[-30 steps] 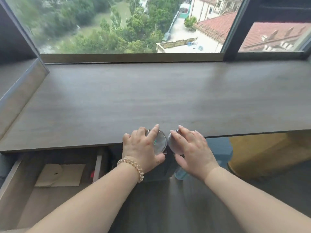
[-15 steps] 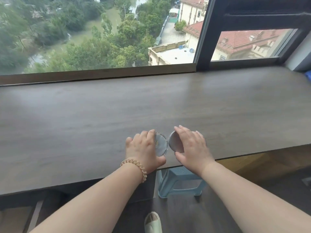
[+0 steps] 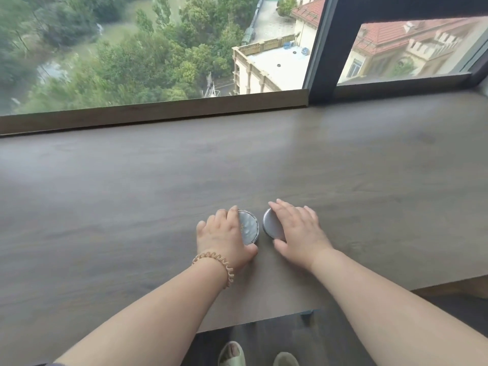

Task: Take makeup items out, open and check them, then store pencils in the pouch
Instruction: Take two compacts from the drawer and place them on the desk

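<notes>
Nearest me, my slippered feet (image 3: 244, 353) show below the tabletop's (image 3: 132, 194) front edge. Both forearms reach over that edge. My left hand (image 3: 224, 233), a coil hair tie (image 3: 216, 268) at its wrist, lies cupped over a round silver compact (image 3: 249, 229), fingers curled on its left rim, thumb at its near side. My right hand (image 3: 298, 229) lies flatter on a second round silver case (image 3: 272, 225), just beside the first, both resting near the front edge, toward the right. I judge them light, rigid and slippery; hold by the rim. Whether either is lifted or hinged I cannot tell. No pouch or pencils in view. Beyond, the window sill (image 3: 158, 112).
</notes>
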Motion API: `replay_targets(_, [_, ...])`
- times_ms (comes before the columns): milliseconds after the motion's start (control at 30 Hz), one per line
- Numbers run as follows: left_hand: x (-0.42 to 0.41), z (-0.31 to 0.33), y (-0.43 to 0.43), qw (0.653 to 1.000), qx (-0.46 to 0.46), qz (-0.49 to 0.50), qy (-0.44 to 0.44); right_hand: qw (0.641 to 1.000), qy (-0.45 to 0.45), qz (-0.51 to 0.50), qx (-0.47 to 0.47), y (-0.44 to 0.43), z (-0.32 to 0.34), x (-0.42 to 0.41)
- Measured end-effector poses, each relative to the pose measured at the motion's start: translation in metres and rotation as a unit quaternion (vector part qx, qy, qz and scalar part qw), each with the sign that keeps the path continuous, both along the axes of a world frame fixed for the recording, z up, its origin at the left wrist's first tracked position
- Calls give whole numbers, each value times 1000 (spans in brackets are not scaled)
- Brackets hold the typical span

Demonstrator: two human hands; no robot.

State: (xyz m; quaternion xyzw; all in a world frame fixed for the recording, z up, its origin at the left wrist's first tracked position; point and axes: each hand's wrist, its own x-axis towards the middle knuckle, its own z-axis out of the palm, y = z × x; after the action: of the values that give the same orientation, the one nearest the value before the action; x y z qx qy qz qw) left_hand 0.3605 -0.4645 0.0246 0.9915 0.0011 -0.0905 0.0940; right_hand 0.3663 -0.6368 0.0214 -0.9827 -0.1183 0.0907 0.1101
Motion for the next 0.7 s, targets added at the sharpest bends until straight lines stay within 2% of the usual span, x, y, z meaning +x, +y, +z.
replay_targets(367, [-4,-8,-21,993,5,113,30,996,-15,69,57,-13,-17,18])
replay_targets(533, [-36,1,-10,987,-26,158,-31,983,-121,106,91,6,-13,11])
replay_targets(700, [-79,18,43,972,-17,223,-76,963,-144,183,138,74,4,-11])
